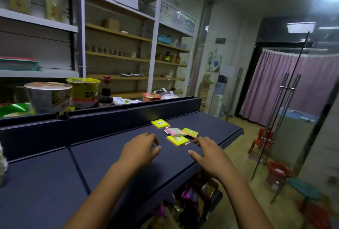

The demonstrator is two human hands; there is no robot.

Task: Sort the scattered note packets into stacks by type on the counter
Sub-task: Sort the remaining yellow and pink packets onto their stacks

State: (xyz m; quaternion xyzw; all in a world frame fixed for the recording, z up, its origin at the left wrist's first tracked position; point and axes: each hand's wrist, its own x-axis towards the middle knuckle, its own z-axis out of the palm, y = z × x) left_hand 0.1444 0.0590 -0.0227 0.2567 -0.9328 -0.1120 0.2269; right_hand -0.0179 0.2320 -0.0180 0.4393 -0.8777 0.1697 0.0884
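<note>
**Here, two bare hands hover short of four note packets**

Broadly, the dark blue counter (110,164) fills the lower half of the view and runs away from the person toward a raised back ledge. Behind that ledge, well beyond both hands, white shelving (117,45) lines the wall, and a grey-sided instant noodle cup (48,96), a yellow noodle cup (83,89) and a dark sauce bottle (106,94) stand in a row, far to the left of the left hand. Off to the right of the right hand, past the counter's edge, a pink curtain (275,85) hangs behind a glass door.

The left hand (141,148) is held palm down over the counter, fingers loosely spread and gripping nothing. The right hand (207,151) mirrors it near the counter's front edge, fingers likewise spread and empty, thumb pointing inward toward the left hand. Whether either palm touches the surface cannot be told.

The packets lie just ahead of the fingertips. A yellow note packet (177,140) sits between the two hands, nearest the right hand's fingers. Just beyond it, a pink note packet (174,132) and a tilted yellow-and-pink packet (190,132) lie touching or overlapping in one small cluster. A second yellow packet (160,123) lies apart, farther out, ahead of the left hand near the back ledge.
</note>
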